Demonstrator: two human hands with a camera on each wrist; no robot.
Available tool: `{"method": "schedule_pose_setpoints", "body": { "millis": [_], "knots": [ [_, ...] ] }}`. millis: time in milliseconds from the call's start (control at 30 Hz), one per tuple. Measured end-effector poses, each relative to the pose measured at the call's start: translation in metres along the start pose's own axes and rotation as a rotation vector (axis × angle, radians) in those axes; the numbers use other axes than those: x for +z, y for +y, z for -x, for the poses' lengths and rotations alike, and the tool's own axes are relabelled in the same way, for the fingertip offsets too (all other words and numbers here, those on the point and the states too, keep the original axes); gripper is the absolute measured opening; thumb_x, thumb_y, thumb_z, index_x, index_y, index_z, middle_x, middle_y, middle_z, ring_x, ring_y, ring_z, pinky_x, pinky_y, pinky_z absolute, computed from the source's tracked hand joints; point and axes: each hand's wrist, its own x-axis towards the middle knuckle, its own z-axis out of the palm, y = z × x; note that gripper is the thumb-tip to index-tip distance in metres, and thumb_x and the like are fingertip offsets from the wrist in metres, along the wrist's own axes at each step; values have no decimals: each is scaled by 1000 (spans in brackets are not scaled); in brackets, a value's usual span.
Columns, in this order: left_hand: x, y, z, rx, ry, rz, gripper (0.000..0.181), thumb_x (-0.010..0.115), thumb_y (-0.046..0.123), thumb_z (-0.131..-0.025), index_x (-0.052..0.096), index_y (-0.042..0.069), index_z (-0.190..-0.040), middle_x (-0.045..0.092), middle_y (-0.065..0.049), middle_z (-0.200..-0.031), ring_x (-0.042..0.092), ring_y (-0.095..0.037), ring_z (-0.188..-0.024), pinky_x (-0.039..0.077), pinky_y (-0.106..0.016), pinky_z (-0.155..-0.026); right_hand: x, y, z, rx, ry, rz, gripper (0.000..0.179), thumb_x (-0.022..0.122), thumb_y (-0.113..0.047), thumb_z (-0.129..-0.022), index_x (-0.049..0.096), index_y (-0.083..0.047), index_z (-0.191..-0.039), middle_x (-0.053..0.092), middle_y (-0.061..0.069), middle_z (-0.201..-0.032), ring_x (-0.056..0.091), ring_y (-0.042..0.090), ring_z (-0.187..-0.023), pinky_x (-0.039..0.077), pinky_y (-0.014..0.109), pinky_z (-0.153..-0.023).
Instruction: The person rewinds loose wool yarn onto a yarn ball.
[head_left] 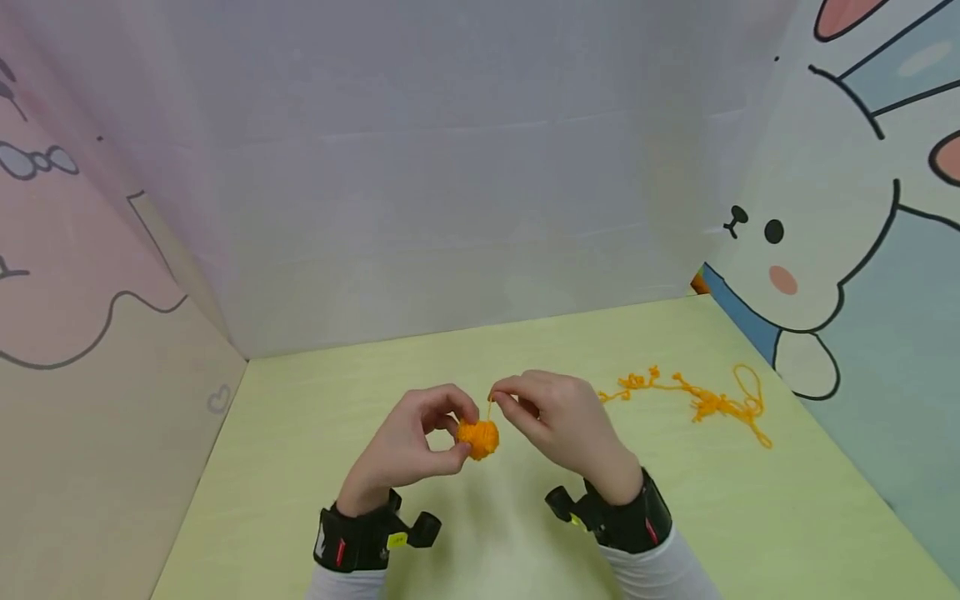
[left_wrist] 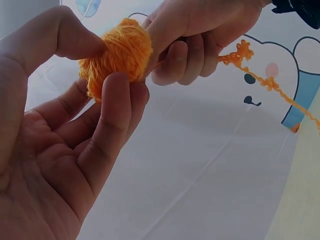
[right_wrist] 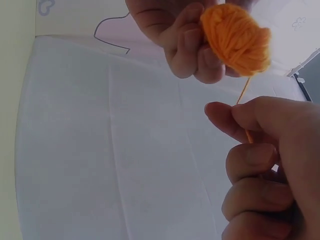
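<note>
Ball of yarn: soft, matt fibre, its surface ridged by overlapping strands and slightly fuzzy; loose yarn: the same matt fibre, rough and knotted. Tabletop: smooth, with a dull sheen. Backdrop: thin, cloth-like sheeting, matt and faintly creased. Printed side panel: similar sheeting, smooth. Wrist straps: matt, apparently fabric; camera housing: hard, smooth plastic. Sleeves: soft cloth, finely wrinkled

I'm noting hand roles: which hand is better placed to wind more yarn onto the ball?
Probably the right hand: it pinches the strand just off the ball, and the loose yarn lies on that side. The left hand is holding the ball.
</note>
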Motion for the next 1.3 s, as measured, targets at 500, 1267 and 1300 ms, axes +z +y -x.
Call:
{"method": "schedule_pose_setpoints", "body": {
  "millis": [500, 1267, 1300],
  "knots": [
    [-3, 1, 0, 142, 109, 196, 26, 67, -7, -80, 58, -1, -103, 62, -13, -99, 62, -26, -80, 60, -26, -73, 16, -7, 1, 54, -148, -14, 8, 66, -23, -94, 73, -19, -94, 52, -13, -67, 40, 4, -55, 38, 21, -47],
    [12, -17, -11, -77, 413, -219, 32, 80, -1, -77, 66, 13, -102, 66, 0, -97, 63, -14, -84, 61, -31, -69, 3, -10, 1, -119, -51, -30, 7, 66, -18, -91, 73, -17, -92, 63, -12, -75, 42, 1, -57, 38, 15, -47],
    [12, -16, -11, -73, 376, -225, 32, 80, 0, -76, 66, 14, -101, 66, 0, -96, 63, -14, -84, 62, -31, -68, 2, -9, 1, -112, -32, -31, 7, 67, -17, -91, 73, -16, -93, 64, -11, -76, 42, 1, -57, 39, 16, -47]
  ]
}}
